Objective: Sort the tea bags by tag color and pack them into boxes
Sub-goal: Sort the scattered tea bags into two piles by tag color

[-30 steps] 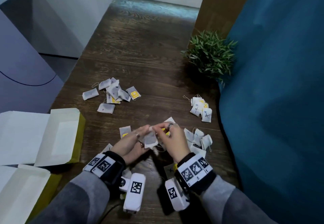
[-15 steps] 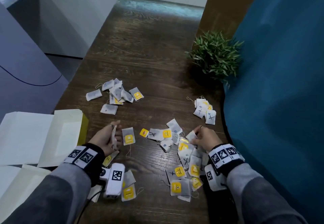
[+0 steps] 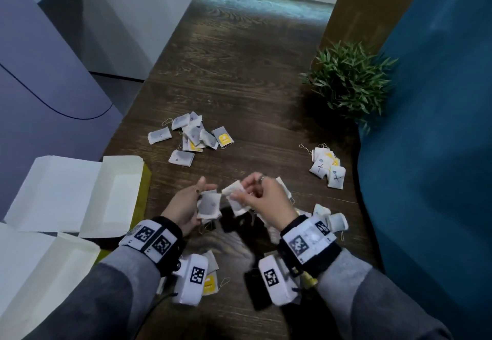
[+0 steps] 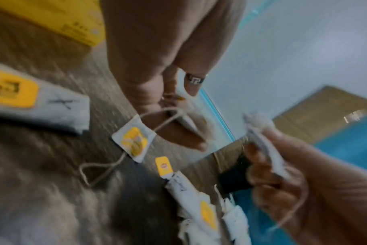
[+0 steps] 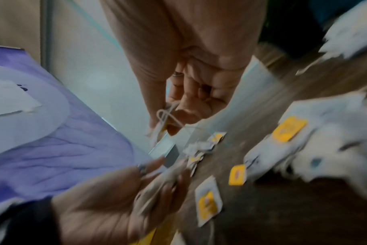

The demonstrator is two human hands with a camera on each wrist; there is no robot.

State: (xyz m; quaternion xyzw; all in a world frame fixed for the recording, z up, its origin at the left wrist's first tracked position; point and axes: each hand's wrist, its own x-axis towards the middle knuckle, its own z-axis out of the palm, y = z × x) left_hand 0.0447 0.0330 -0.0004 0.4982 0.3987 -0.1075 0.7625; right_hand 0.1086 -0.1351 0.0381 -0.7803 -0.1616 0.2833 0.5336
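Both hands meet above the dark wooden table (image 3: 239, 73). My left hand (image 3: 205, 193) grips a small stack of white tea bags (image 3: 209, 205), seen edge-on in the right wrist view (image 5: 157, 190). My right hand (image 3: 245, 188) pinches another tea bag (image 3: 233, 187) by its edge, its string (image 5: 168, 116) looped at the fingertips, right next to the left hand's stack. Loose bags with yellow tags (image 4: 134, 142) lie on the table under the hands. One sorted pile (image 3: 191, 134) lies far left, another pile (image 3: 327, 166) marked with crosses at the right.
Two open white boxes with yellow sides stand at the left: one (image 3: 80, 193) beside my left hand, one (image 3: 40, 273) nearer me. A small green plant (image 3: 348, 78) stands at the back right. A blue panel (image 3: 426, 153) borders the table's right edge.
Half a second ago the hands were apart, the right one down in the loose bags at the right. Now it has lifted a bag and both hands have come together mid-table.
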